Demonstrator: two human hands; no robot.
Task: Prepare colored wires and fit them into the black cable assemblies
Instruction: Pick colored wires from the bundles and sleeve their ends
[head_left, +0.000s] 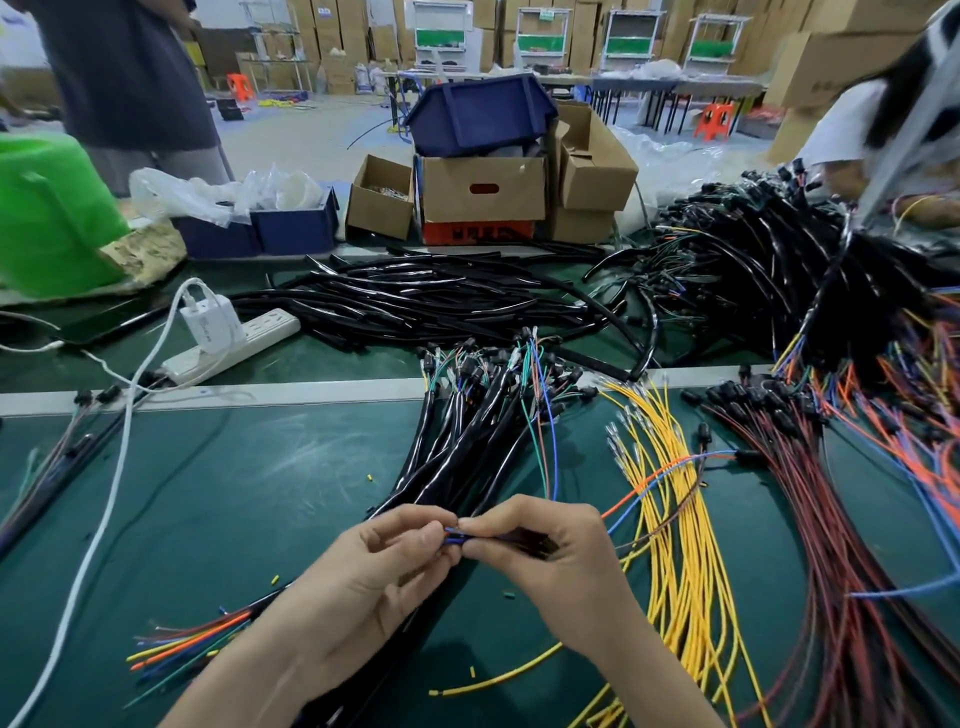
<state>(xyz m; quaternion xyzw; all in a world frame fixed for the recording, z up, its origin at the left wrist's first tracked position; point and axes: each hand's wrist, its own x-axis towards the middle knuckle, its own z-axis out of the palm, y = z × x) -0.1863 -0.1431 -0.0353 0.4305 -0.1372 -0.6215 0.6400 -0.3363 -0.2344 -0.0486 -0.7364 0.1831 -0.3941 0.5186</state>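
Head view: two hands work thin blue wires at a black sleeve's mouth, six o'clock on the green bench (234, 493).

The left hand (374, 566) pinches the blue wire ends (453, 535); the right hand (545, 551) grips the black cable assembly (530, 541) they meet. The wires look light, limp and slick, so hold them close to the tips; the sleeve seems stiffer and is best held near its mouth. Bundled black assemblies (467, 447) fan toward twelve, and yellow wires (670, 493) lie at three. The charger (208, 322) at ten bears a mark too small to read.
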